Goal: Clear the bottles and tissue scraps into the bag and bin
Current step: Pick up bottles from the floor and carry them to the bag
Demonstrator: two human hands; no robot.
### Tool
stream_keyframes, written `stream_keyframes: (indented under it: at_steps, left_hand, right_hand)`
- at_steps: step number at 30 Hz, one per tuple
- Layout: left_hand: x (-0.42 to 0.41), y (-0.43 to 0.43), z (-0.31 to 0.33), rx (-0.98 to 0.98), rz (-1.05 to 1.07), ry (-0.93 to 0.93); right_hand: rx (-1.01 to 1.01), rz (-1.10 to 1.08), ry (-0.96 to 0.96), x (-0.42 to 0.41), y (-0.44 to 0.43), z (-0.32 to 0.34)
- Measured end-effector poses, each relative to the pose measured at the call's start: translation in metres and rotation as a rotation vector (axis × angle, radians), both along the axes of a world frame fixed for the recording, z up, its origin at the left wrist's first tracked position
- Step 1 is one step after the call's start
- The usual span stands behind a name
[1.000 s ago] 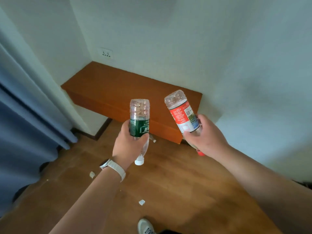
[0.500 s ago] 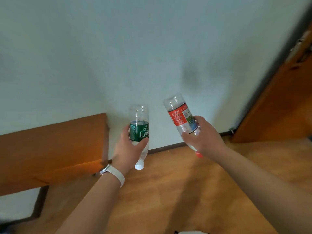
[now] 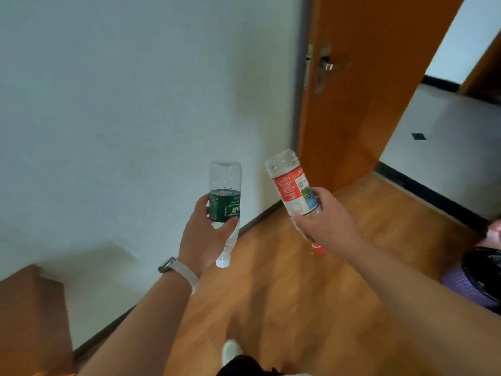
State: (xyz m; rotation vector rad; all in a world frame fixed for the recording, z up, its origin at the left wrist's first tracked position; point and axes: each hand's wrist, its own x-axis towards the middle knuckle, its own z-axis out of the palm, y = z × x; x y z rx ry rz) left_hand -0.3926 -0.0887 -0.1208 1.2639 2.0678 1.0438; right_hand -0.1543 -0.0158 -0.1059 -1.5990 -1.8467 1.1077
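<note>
My left hand (image 3: 202, 241) grips a clear plastic bottle with a green label (image 3: 225, 204), held upside down with its white cap pointing at the floor. A second clear bottle with a red label (image 3: 294, 189) is in my right hand (image 3: 324, 226), also inverted and tilted left, red cap low. Both bottles look empty. At the right edge stands a purple bin (image 3: 470, 287) lined with a black bag (image 3: 485, 270), partly cut off by the frame. No tissue scraps show clearly.
A white wall fills the left. An orange wooden door (image 3: 360, 85) stands open ahead, with a pale floor beyond it. A wooden bench corner (image 3: 29, 318) is at the lower left. My white shoe (image 3: 230, 351) shows on the wooden floor.
My view has swung right: the bench slid to the lower left, the door and the purple bin came into sight. Both hands keep the same grip on the bottles.
</note>
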Motion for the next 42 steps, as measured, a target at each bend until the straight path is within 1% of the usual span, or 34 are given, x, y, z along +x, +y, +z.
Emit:
stream_keyframes:
  at_steps: [5, 9, 12, 16, 19, 22, 27, 30, 34, 38, 42]
  left_hand:
    - [0.025, 0.065, -0.015, 0.006, -0.121, -0.027]
    - [0.042, 0.126, -0.029, 0.007, -0.276, -0.065]
    - [0.042, 0.179, -0.034, -0.008, -0.393, -0.09]
    - [0.037, 0.248, -0.027, -0.006, -0.508, -0.1]
    - [0.04, 0.296, -0.027, -0.027, -0.593, -0.138]
    - [0.054, 0.336, -0.031, -0.043, -0.702, -0.134]
    - [0.095, 0.368, -0.034, -0.04, -0.855, -0.164]
    - [0.127, 0.378, -0.038, -0.053, -0.966, -0.14]
    - [0.172, 0.388, -0.04, -0.071, -1.053, -0.114]
    - [0.218, 0.4, -0.046, -0.086, -1.108, -0.069]
    - [0.273, 0.419, -0.047, -0.13, -1.117, -0.029]
  right_hand:
    - [-0.029, -0.13, -0.057, 0.034, 0.022, -0.014]
    - [-0.068, -0.264, -0.117, 0.052, 0.055, -0.021]
    - [-0.06, -0.377, -0.18, 0.055, 0.085, -0.023]
    - [-0.091, -0.492, -0.183, 0.052, 0.124, -0.02]
    - [-0.062, -0.579, -0.177, 0.055, 0.143, -0.017]
    - [-0.019, -0.685, -0.196, 0.062, 0.152, -0.018]
    - [-0.064, -0.822, -0.237, 0.086, 0.15, -0.02]
    - [-0.08, -0.913, -0.255, 0.109, 0.148, -0.024]
    - [-0.118, -1.008, -0.256, 0.143, 0.147, -0.035]
    - [-0.152, -1.066, -0.171, 0.185, 0.159, -0.056]
    - [-0.175, -1.086, -0.08, 0.239, 0.178, -0.071]
